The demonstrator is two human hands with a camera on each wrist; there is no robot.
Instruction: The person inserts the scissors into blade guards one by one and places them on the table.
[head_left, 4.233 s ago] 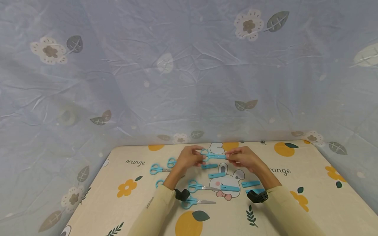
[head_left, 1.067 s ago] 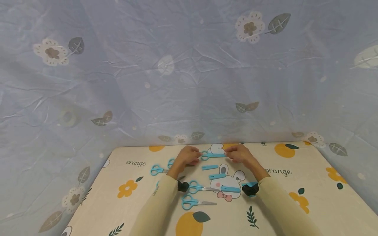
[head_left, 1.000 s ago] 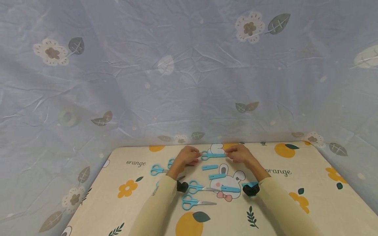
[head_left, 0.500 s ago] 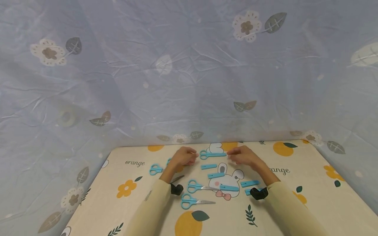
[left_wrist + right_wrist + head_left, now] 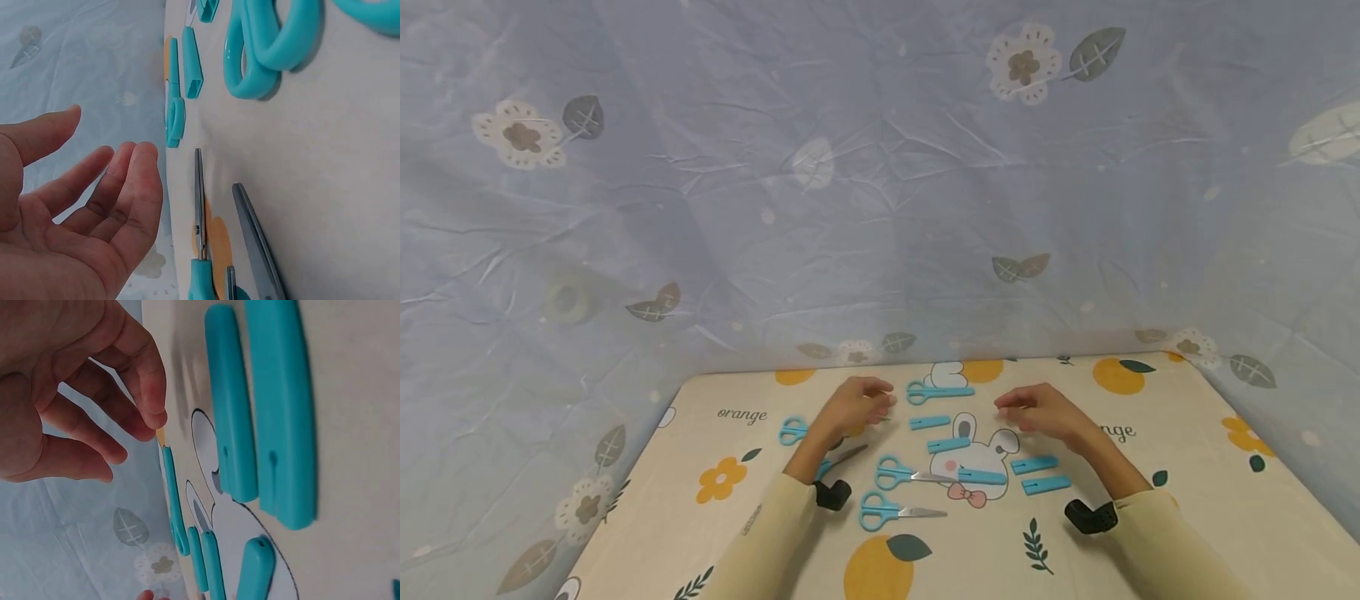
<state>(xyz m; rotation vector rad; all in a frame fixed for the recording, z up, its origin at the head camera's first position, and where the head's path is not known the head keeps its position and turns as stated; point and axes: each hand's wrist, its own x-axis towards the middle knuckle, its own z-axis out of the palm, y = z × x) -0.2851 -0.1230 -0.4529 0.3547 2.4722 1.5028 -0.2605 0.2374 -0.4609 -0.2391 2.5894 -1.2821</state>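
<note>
Nearest on the tablecloth (image 5: 985, 558), a pair of scissors (image 5: 891, 511) is left bare-bladed. Just beyond, a second pair (image 5: 912, 476) is pointed at a cap (image 5: 985, 477); whether its tip is covered cannot be told. To the right, two caps (image 5: 1047, 485) are laid side by side, and two others (image 5: 949, 446) are placed farther back. More bare scissors (image 5: 255, 237) are partly hidden by the left hand (image 5: 856, 402). Nothing is held by it or by the right hand (image 5: 1037, 410); fingers are loosely bent, thumbs apart. Between the hands, farthest back, the capped scissors (image 5: 947, 392) are touched by neither. One pair is judged done, five caps left unfitted.
</note>
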